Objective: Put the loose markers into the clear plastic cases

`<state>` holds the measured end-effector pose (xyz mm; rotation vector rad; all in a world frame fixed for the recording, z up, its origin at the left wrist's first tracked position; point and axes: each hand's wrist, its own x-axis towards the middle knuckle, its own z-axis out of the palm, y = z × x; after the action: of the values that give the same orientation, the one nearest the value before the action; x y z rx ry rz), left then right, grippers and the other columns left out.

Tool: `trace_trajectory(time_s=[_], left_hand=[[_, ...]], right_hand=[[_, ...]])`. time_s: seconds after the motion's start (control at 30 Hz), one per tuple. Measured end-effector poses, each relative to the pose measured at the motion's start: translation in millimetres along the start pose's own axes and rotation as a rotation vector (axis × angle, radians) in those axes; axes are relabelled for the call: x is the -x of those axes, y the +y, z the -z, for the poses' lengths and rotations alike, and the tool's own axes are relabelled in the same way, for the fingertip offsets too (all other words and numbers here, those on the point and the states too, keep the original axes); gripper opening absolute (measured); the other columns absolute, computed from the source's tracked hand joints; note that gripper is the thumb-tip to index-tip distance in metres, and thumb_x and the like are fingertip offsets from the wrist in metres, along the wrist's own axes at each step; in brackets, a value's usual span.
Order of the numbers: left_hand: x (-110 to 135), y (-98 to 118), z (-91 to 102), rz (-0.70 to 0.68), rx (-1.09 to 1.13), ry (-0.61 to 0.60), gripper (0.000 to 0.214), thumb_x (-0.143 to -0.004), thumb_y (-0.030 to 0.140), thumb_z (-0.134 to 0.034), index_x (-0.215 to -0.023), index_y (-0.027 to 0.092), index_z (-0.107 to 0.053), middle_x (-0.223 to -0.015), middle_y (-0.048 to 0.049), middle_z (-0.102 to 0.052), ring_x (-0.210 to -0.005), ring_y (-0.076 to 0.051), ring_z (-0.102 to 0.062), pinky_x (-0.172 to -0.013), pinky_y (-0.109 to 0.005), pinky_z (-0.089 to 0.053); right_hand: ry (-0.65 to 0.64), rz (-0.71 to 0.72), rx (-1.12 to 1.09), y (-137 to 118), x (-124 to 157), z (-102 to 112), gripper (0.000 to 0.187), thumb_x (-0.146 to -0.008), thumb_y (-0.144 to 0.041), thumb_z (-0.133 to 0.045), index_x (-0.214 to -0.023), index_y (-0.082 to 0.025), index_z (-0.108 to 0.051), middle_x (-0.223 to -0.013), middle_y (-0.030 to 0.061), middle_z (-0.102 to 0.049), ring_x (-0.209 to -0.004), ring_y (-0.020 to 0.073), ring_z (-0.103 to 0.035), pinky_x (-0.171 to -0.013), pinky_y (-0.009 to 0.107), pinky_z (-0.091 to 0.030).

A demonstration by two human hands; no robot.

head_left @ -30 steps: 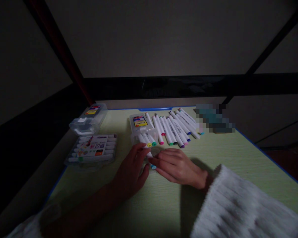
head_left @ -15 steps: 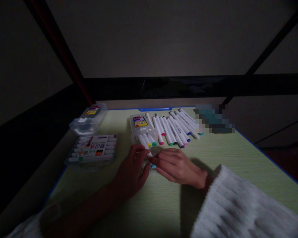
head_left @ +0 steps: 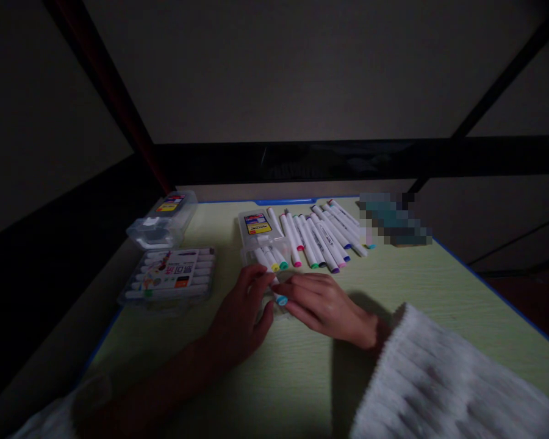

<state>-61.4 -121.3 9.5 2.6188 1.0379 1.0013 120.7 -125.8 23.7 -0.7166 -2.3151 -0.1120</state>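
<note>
My right hand [head_left: 322, 305] pinches a white marker with a light-blue end [head_left: 281, 300], its fingertips near that end. The marker slants away towards the mouth of a clear plastic marker case [head_left: 258, 227], which lies with its lid side towards me. My left hand [head_left: 240, 311] curls round the front of this case, with its index fingertip against the marker and its thumb lower by the clear lid. Other markers, with yellow and green ends [head_left: 279, 266], show in the case mouth. My fingers hide much of the lid and the marker's middle.
Several loose white markers [head_left: 322, 238] lie right of the case. On the left are a closed case full of markers [head_left: 171, 274] and another clear case [head_left: 167, 216]. A pixelated dark-teal object [head_left: 393, 219] lies at the right. The pale green table [head_left: 393, 280] has a blue edge.
The blue-ended marker has slid slightly away from me, towards the case, with my right fingertips following it. My left hand has barely moved.
</note>
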Motion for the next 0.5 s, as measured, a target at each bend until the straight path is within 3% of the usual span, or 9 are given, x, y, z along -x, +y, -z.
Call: trace_trajectory(time_s=[0.27, 0.5], left_hand=[[-1.1, 0.4, 0.5, -0.001, 0.009, -0.003, 0.038, -0.080, 0.010, -0.043, -0.117, 0.017, -0.037, -0.113, -0.0112, -0.041, -0.105, -0.021, -0.048, -0.089, -0.035, -0.046], [-0.2, -0.8, 0.4, 0.009, 0.014, -0.016, 0.039, -0.080, 0.011, -0.043, -0.118, 0.017, -0.036, -0.114, -0.0113, -0.041, -0.105, -0.021, -0.049, -0.088, -0.036, -0.047]], right_hand=[[-0.014, -0.208, -0.257, -1.3, 3.2, -5.1, 0.019, -0.088, -0.022, -0.042, -0.091, -0.011, -0.057, -0.072, 0.0053, -0.058, -0.066, 0.0136, -0.054, -0.059, 0.025, -0.046], [0.016, -0.254, -0.323, -3.1, 0.2, -5.5, 0.015, -0.086, -0.017, -0.045, -0.091, -0.011, -0.057, -0.069, 0.0026, -0.055, -0.062, 0.0116, -0.051, -0.056, 0.023, -0.043]])
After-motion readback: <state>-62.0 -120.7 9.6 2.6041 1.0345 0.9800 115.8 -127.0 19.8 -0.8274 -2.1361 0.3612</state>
